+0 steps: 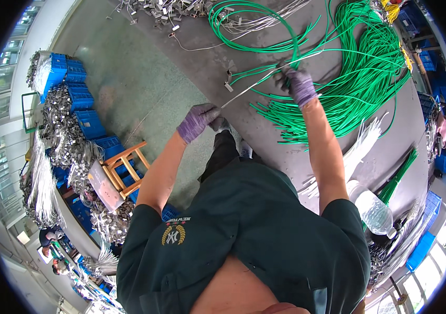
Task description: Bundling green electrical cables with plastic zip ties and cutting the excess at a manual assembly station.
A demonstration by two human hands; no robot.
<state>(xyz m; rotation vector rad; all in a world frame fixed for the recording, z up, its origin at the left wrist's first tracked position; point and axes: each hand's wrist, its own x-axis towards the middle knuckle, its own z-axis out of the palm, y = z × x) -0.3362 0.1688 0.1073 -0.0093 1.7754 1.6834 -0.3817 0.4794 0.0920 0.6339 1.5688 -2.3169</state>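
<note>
My left hand, in a purple glove with dark fingertips, pinches the end of a thin whitish wire. The wire runs taut up and right to my right hand, gloved the same way, whose fingers are closed round it. A green tube passes by the right hand's fingers and curves into a loop; whether that hand grips it too is hard to see. Beyond and right of this hand, a large bundle of green tubes spreads over the grey table. Small metal pieces lie left of the hand.
Metal parts are heaped at the table's far edge. White strands, a clear plastic bottle and a thin green bundle lie right. A wooden stool and blue crates with metal parts stand left. Distant people show lower left.
</note>
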